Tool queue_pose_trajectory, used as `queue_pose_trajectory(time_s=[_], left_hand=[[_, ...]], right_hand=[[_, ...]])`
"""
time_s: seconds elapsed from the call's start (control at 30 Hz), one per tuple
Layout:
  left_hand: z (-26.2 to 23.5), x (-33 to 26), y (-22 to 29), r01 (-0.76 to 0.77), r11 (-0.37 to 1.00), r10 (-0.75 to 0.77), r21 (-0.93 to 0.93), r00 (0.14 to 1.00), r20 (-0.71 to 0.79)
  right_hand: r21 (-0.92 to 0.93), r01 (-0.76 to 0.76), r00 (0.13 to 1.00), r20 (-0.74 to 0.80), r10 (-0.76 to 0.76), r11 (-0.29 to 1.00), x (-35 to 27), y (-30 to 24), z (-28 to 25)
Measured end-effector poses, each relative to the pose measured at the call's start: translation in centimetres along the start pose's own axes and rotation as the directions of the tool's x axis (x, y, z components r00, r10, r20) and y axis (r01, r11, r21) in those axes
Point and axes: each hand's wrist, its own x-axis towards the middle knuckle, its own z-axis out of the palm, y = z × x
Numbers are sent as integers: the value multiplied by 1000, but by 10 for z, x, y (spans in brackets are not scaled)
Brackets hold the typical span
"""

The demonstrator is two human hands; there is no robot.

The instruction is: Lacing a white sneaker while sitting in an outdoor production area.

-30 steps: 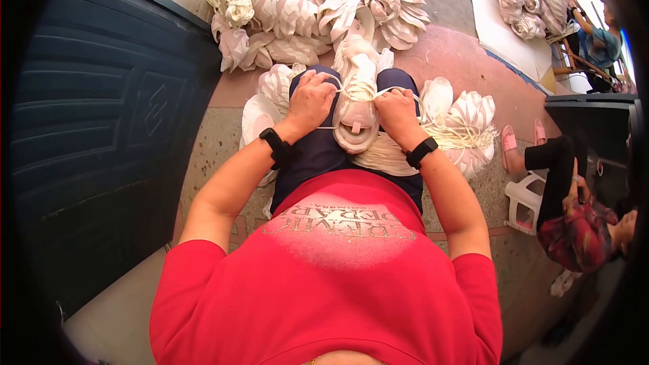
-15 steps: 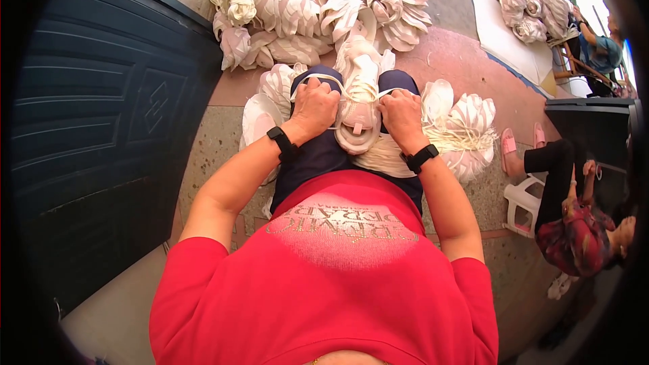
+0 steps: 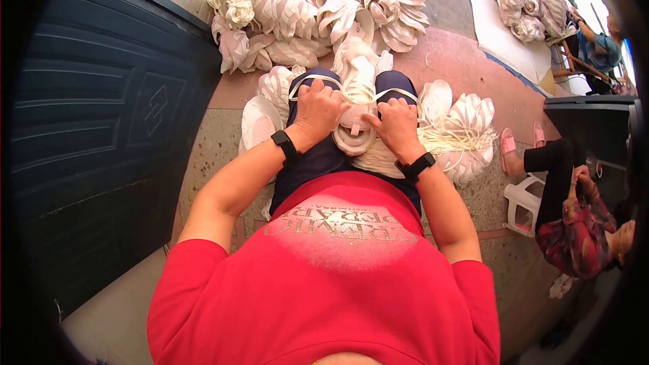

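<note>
A pale pink and white shoe upper (image 3: 358, 71) lies between my knees, its toe pointing away from me. White shoelace (image 3: 315, 78) is threaded through it and loops out over both knees. My left hand (image 3: 318, 111) is closed at the left of the opening, fingers curled where the lace loop ends, thumb stretched to the tongue (image 3: 353, 119). From the other side my right hand (image 3: 397, 125) is closed likewise, its thumb reaching the tongue's right edge. The lace inside the curled fingers is mostly hidden.
Bundled shoe uppers (image 3: 378, 0) are heaped ahead, with more bundles (image 3: 463, 125) beside my right leg. A dark panelled door (image 3: 101, 115) stands at left. On the right, a person sits by a white stool (image 3: 522, 201); another person is farther off near more bundles (image 3: 527, 0).
Both hands have come closer to the upper's opening. My thumbs now stretch inward to the tongue, and the lace loops bulge wider over my knees.
</note>
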Motion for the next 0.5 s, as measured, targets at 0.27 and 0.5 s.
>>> queue_pose_trajectory(time_s=[0.27,0.5], left_hand=[[5,-6,7,133,990,-120,-55,974,194],[7,16,-6,-22,973,-20,-229,984,-178]], right_hand=[[167,8,999,39,-15,986,-1,11,14],[310,113,986,-149,-69,944,3,13,21]])
